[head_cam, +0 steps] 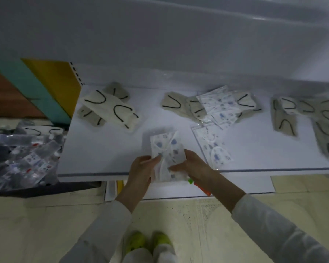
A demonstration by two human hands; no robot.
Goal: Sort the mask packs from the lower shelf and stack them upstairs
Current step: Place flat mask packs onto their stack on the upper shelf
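Observation:
A clear pack of white masks with blue prints (166, 147) lies at the front edge of the white shelf (110, 149). My left hand (142, 169) pinches its left side and my right hand (193, 166) grips its right side. Another printed pack (215, 150) lies just to the right. Several more printed packs (219, 108) are heaped further back. Beige mask packs with black ear loops lie in groups at the left (110, 109), the middle (172, 103) and the far right (308, 118).
A bin of mixed mask packs (23, 156) stands on the floor at the left. A lower white shelf edge (245, 185) juts out below, with an orange item (205, 188) on it. Yellow and teal panels (51, 82) border the shelf's left. My green shoes (148, 242) are on the tiled floor.

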